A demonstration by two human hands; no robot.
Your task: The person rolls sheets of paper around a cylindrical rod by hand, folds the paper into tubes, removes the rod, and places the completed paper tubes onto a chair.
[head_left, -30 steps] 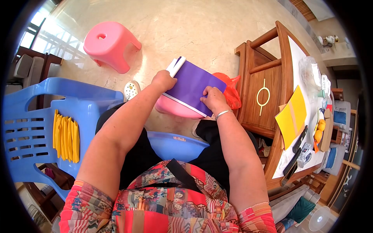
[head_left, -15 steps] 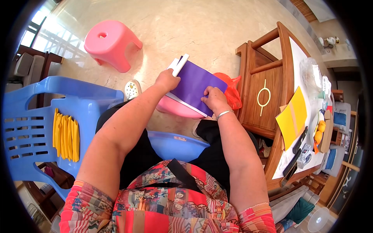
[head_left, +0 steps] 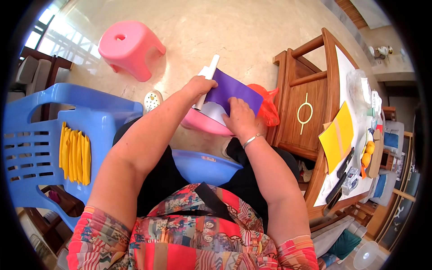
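Now, white roll (head_left: 214,64) steeper, purple sheet (head_left: 235,87) less exposed, hands (head_left: 242,118) closer

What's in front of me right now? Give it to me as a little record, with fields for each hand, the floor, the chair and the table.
left hand: closed around a white roll, the hand at its middle
right hand: on the purple sheet, the hand near its lower edge
floor: pink stool, upright
chair: blue chair with a row of yellow strips
table: wooden table with a white cover and a yellow sheet
beside purple sheet: red plastic bag
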